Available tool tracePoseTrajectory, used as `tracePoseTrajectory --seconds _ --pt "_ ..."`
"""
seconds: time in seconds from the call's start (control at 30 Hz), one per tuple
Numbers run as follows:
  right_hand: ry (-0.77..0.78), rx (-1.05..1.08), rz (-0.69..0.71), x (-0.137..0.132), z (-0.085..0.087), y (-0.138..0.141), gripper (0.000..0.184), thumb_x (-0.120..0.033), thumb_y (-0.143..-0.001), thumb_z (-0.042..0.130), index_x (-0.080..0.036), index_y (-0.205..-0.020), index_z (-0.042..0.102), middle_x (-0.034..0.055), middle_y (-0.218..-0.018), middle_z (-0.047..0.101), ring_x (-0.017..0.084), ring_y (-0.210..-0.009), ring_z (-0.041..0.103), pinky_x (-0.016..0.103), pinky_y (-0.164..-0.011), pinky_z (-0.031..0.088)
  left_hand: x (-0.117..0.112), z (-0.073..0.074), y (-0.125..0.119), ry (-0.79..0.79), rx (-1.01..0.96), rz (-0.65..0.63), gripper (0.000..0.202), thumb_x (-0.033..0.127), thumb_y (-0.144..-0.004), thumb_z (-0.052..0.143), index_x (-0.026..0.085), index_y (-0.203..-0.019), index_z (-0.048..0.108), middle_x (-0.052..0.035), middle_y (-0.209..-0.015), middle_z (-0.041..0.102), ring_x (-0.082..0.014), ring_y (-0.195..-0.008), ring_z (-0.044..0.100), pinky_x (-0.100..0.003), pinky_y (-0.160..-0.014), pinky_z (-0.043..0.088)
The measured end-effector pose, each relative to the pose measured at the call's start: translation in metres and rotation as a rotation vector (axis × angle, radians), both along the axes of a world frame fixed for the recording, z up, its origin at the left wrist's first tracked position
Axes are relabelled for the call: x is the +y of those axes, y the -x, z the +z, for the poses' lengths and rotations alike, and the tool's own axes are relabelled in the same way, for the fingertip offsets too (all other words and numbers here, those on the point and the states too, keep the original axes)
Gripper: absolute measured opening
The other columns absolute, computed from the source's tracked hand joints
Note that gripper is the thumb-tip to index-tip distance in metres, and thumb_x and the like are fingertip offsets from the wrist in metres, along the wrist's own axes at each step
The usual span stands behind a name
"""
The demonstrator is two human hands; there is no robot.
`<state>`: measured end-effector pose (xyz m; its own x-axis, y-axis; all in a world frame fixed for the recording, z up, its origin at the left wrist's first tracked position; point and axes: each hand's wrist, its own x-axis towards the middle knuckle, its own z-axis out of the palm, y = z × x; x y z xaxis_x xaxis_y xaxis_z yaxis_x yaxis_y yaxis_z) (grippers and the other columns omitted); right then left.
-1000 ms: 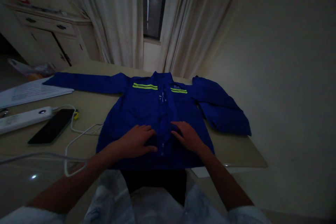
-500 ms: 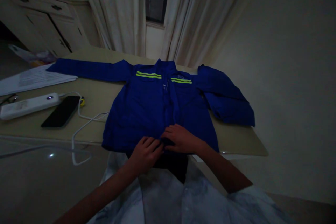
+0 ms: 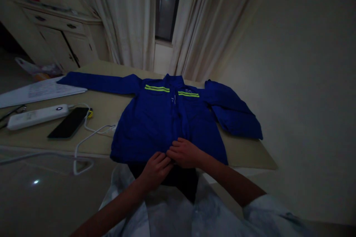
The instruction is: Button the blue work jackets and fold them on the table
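To the left of the blue jacket [image 3: 150, 122], printed papers [image 3: 50, 90] are overlapped by the tip of its outstretched sleeve [image 3: 102, 83]. Nearer to the jacket's hem on that side, a white power strip [image 3: 39, 116], a dark phone [image 3: 68, 123] and a white cable [image 3: 83, 141] are seen, the cable being closest to the cloth. The jacket itself is laid out flat, front up, on the table [image 3: 111, 107]. Its body is stretched away from the hands, with the front closure [image 3: 175, 120] drawn as a nearly straight line from mid-hem to collar [image 3: 175, 80], between 2 sets of yellow stripes [image 3: 157, 88]. The left hand [image 3: 158, 168] is held at the jacket's hem, mostly off the cloth, its fingers bent. The right hand [image 3: 184, 153] is placed nearer, over the jacket's lower front, its fingers curled in to meet the left fingertips at the foot of the closure. Whether cloth is pinched by either hand cannot be told. At the jacket's right, the other sleeve [image 3: 233, 109] is folded back upon itself, well apart from the right hand
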<state>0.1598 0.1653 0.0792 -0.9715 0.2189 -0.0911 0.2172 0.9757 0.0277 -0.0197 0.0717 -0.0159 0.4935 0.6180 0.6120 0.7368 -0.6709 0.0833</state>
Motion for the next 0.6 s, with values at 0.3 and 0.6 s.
tracePoseTrajectory --seconds 0.3,0.6 --pt "0.043 -0.111 0.084 0.015 0.016 -0.003 0.013 -0.017 -0.096 0.060 -0.021 -0.109 0.058 0.0041 -0.094 0.073 0.022 -0.089 0.059 0.034 -0.074 0.034 0.003 0.003 -0.005 -0.074 -0.114 -0.002 0.021 0.010 -0.100 0.051 0.019 -0.104 0.069 -0.0039 -0.084 0.068 -0.0193 -0.076 0.059 -0.037 -0.068 0.047" --pt "0.157 -0.159 0.049 0.030 0.014 -0.002 0.024 -0.012 -0.090 0.061 -0.021 -0.112 0.058 0.0043 -0.092 0.072 0.022 -0.086 0.060 0.032 -0.070 0.036 0.001 -0.002 -0.005 -0.072 -0.155 -0.040 0.023 0.011 -0.103 0.048 0.016 -0.108 0.069 -0.0045 -0.083 0.068 -0.0171 -0.071 0.057 -0.035 -0.065 0.046"
